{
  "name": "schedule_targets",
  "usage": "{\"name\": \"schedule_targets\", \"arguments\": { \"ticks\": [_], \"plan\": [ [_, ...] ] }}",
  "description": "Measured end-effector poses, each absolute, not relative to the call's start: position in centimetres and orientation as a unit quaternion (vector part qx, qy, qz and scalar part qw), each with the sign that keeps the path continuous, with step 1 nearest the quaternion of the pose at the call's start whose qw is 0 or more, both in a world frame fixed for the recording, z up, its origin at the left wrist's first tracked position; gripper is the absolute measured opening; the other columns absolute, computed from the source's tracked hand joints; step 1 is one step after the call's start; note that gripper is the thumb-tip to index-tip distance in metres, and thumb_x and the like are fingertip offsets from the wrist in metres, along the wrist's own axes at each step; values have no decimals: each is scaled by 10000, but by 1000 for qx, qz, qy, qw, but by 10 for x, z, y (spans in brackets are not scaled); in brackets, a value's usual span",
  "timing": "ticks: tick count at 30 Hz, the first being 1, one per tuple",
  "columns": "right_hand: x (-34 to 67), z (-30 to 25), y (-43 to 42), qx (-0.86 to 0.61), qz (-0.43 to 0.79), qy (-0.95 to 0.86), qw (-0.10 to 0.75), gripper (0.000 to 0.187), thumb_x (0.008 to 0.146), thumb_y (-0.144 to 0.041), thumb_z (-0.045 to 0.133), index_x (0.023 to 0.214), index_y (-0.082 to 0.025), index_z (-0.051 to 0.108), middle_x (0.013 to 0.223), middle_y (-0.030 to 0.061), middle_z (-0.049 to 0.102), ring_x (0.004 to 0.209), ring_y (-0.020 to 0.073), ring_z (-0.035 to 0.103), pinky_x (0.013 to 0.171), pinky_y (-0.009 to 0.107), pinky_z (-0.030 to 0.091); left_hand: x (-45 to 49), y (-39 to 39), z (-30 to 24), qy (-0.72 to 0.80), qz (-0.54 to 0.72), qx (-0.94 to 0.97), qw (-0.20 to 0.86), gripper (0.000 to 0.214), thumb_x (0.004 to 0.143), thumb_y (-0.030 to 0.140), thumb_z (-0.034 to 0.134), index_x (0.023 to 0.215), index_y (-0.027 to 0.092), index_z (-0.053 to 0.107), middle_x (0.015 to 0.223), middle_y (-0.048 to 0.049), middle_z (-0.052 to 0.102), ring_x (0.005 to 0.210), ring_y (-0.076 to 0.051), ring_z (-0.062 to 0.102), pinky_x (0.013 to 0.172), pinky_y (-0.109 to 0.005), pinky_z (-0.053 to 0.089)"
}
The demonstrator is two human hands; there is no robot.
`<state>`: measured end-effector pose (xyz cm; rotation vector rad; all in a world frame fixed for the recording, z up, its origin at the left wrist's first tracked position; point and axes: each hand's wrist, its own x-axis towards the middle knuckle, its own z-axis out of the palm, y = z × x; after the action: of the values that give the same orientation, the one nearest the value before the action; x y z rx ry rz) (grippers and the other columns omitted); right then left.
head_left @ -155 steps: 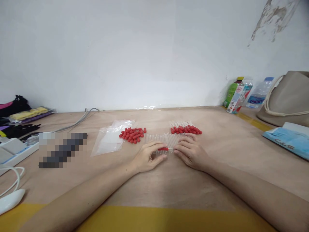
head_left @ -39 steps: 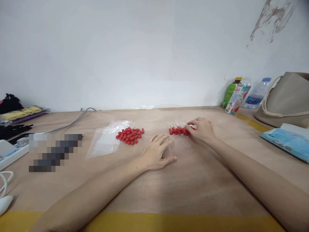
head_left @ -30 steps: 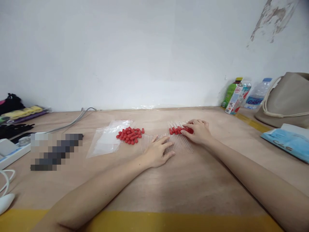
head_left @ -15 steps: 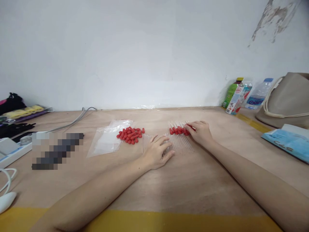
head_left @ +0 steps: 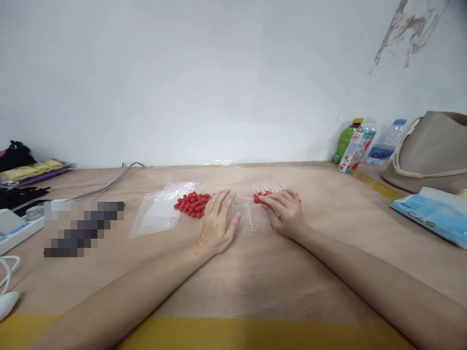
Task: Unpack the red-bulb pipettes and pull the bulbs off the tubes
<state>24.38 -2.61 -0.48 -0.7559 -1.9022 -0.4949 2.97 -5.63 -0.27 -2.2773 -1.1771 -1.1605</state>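
A row of thin clear tubes (head_left: pixel 251 218) lies side by side between my two hands. My left hand (head_left: pixel 219 223) is set along the row's left side, its fingers stretched out and its thumb apart. Along the right side rests my right hand (head_left: pixel 288 214), fingers extended over the tube ends and nothing visibly gripped. Red rubber bulbs (head_left: pixel 260 197) show at the far end of the row, partly covered by the right fingers. Behind them more clear tubes (head_left: pixel 270 187) stick out. A loose pile of red bulbs (head_left: pixel 192 203) lies just left of my left hand.
Clear zip bags (head_left: pixel 156 214) lie flat left of the pile. Farther left are a pixelated dark object (head_left: pixel 87 228), a white power strip (head_left: pixel 22 228) and a cable (head_left: pixel 105 186). Bottles (head_left: pixel 350 146), a grey bag (head_left: pixel 430 150) and a blue packet (head_left: pixel 430 216) stand or lie at right.
My left hand has shifted left off the middle of the tubes to their side. My right hand has come nearer and inward, from the red bulbs to the row's right side.
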Motion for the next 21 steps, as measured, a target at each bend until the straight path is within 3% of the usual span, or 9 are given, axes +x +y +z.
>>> {"name": "schedule_targets", "arguments": {
  "ticks": [6, 12, 17, 21],
  "plan": [
    [225, -8, -52, -220, -168, -826, 491, 170, 791, -145, 562, 942, -212, 601, 852, -9, 683, 794, 124, 575, 852, 336, 341, 3, -53, -3, -359, -381, -828, 198, 216, 860, 219, 468, 1027, 215, 605, 1149, -65, 582, 1145, -233, 455, 960, -444, 345],
    [224, -11, -57, -265, -124, -819, 494, 108, 799, -154, 552, 887, -196, 599, 805, 5, 682, 723, 129, 570, 780, 333, 340, -5, -58, -4, -283, -370, -872, 152, 119, 837, 205, 525, 900, 191, 625, 889, -31, 680, 941, -188, 574, 840, -374, 448],
    [225, -11, -58, -260, -115, -822, 493, 88, 795, -146, 552, 861, -192, 590, 791, -1, 682, 717, 124, 567, 790, 333, 325, 0, -55, -8, -270, -349, -889, 127, 195, 820, 237, 557, 999, 169, 589, 1020, -63, 656, 1023, -207, 551, 869, -384, 453],
    [223, -9, -59, -275, -106, -829, 475, 76, 801, -167, 534, 843, -190, 592, 768, -4, 666, 707, 123, 549, 790, 337, 313, 4, -55, -9, -266, -364, -885, 120, 158, 838, 173, 510, 973, 164, 591, 972, -59, 668, 992, -194, 577, 878, -373, 462]
  ]
}}
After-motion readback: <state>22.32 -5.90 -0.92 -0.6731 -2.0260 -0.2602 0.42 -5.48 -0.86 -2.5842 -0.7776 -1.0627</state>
